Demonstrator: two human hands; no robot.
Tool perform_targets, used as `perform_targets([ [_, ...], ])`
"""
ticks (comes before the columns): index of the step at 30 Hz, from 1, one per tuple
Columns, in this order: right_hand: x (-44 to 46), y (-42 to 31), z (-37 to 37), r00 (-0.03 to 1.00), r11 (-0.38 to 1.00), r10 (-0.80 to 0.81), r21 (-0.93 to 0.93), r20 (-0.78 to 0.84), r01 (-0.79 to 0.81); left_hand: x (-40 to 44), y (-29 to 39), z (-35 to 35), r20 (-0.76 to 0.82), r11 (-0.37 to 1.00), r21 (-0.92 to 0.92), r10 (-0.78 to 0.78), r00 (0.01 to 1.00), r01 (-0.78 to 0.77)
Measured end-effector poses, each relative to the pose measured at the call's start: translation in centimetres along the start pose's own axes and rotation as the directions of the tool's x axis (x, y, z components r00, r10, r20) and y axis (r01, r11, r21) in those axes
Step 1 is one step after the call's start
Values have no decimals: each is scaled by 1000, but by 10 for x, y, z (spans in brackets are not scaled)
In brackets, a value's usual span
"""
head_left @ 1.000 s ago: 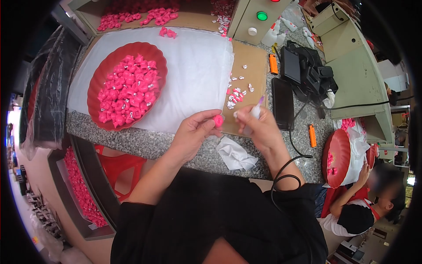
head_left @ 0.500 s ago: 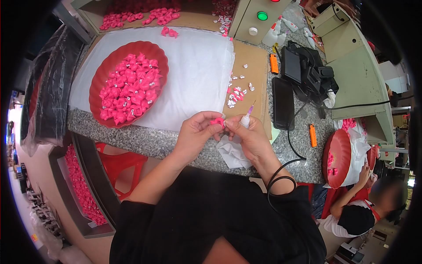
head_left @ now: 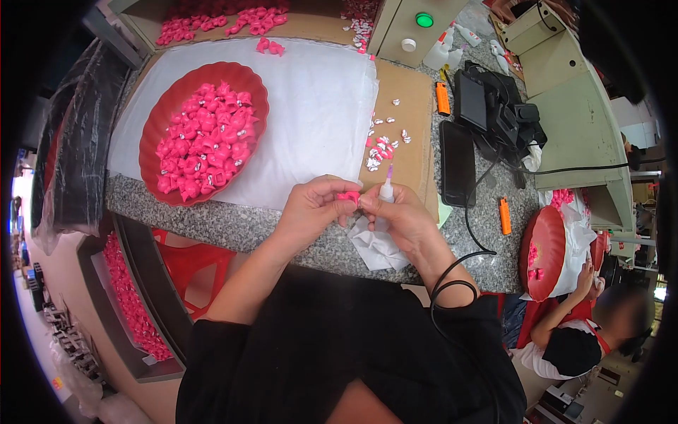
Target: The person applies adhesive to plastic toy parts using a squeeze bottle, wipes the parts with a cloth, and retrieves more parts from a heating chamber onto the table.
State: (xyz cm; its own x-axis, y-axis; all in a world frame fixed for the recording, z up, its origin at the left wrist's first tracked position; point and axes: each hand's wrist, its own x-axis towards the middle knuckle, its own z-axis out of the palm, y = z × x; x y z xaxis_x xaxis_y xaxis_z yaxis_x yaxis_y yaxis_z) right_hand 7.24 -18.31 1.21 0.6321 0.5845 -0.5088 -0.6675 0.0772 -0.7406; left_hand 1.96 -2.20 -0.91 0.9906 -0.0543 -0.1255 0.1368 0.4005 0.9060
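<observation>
My left hand [head_left: 314, 210] pinches a small pink plastic figure [head_left: 348, 197] between thumb and fingers, above the table's front edge. Close beside it, my right hand [head_left: 404, 218] is closed around a white glue bottle [head_left: 385, 192] with a purple needle tip that points up and away from me. The right thumb and forefinger meet at the figure's right side; whether they pinch a small part there is hidden. Small white-and-pink pieces [head_left: 380, 152] lie on the cardboard ahead of my hands. To the left, a red scalloped bowl [head_left: 150, 141] is heaped with pink figures [head_left: 208, 141].
A crumpled white tissue [head_left: 378, 247] lies below my right hand. Farther right are a black phone [head_left: 457, 164], orange lighters [head_left: 505, 216] and a black device with cables [head_left: 494, 106]. A cable crosses my right forearm. Another person [head_left: 572, 339] sits at the right beside a red bowl [head_left: 528, 258].
The bottle in my right hand has turned, its needle tip swinging left to stand more upright. My left hand still holds the pink figure in nearly the same place.
</observation>
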Motion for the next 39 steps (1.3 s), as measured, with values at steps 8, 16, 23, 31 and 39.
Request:
perform_targets([
  [8, 2, 7, 4, 998, 999, -39, -28, -49, 38, 1, -7, -1, -16, 998, -55, 12, 1000, -13],
  [16, 2, 7, 5, 997, 999, -39, -32, -72, 37, 3, -7, -1, 24, 999, -41, 29, 999, -28],
  [23, 3, 10, 6, 994, 998, -58, -43, -88, 54, 0, -7, 1, 12, 998, -49, 35, 999, -34],
  [31, -6, -14, 7, 998, 996, -46, 77, -33, 49, -10, -3, -6, 142, 896, -418, -99, 985, 150],
  [39, 30, -55, -46, 722, 514, -660, -825, -206, 235, -25, 36, -16, -122, 990, 67, 128, 984, -121],
])
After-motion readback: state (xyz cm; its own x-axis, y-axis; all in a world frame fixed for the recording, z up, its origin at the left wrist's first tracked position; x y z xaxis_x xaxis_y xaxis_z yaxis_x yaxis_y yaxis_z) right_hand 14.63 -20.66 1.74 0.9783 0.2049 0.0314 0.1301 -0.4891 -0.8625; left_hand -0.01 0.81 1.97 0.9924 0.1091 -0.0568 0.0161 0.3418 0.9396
